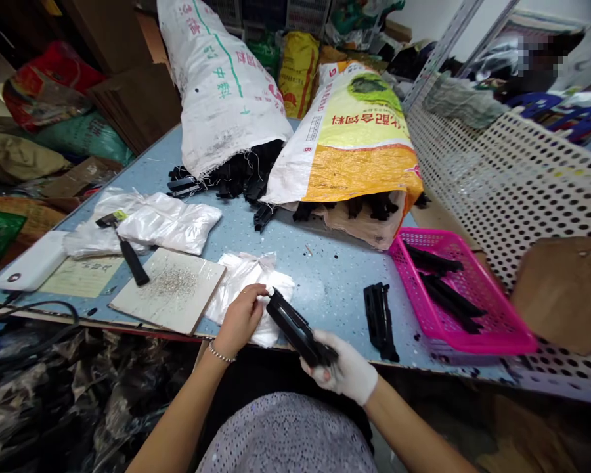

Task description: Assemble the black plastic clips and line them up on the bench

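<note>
Currently both hands are working on one black part (293, 322), held up by the near edge of the desk (329, 263), directly in front of the seated person. Its long axis is running slantwise: far end toward the left hand (241, 315), near end sinking into the right hand (342, 368). Right hand, in a white glove, is clamping that near end between thumb and fingers. Left hand, beaded bracelet (221, 353) at the wrist, is bringing its fingertips to the far end; whether they are pinching or merely touching, I cannot tell. So the hands are standing apart, the piece spanning the gap between them. Beneath and beyond the left hand, thin white plastic bags (241, 269) are lying crumpled; left of these, a pale board (160, 315) is carrying fine specks, a hammer (132, 259) lying by its far-left corner. To the right, a second black piece (380, 322) is lying on the desk, pointing almost straight away from the person, nearer the right hand than the left. Just beyond it, a pink basket (492, 345) is holding more black pieces. Two sacks (359, 171) are spilling similar ones at the back.
</note>
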Demonstrator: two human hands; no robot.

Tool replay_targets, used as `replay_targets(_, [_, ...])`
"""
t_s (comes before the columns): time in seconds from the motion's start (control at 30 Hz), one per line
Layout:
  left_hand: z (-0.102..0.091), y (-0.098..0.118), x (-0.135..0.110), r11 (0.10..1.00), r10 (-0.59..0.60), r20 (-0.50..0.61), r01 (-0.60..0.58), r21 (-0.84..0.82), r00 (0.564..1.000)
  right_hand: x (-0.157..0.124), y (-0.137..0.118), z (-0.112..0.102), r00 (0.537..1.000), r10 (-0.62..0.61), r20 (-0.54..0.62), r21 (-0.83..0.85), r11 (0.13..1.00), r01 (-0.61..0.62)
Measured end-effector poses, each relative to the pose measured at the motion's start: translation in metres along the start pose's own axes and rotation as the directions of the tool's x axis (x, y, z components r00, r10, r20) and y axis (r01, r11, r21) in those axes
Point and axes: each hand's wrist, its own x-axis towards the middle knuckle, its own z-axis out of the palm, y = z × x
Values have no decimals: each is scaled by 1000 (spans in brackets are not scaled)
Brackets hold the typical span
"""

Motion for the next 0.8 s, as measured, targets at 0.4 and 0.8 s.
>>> replay_targets(0.4, [3,53,-30,912,407,130,-410,3,904,34,10,-11,987,92,133,158,981,-112])
replay_targets(0.8, [10,59,-67,929,368,61,-364,-67,928,10,14,27,967,-251,-51,-223,946,234])
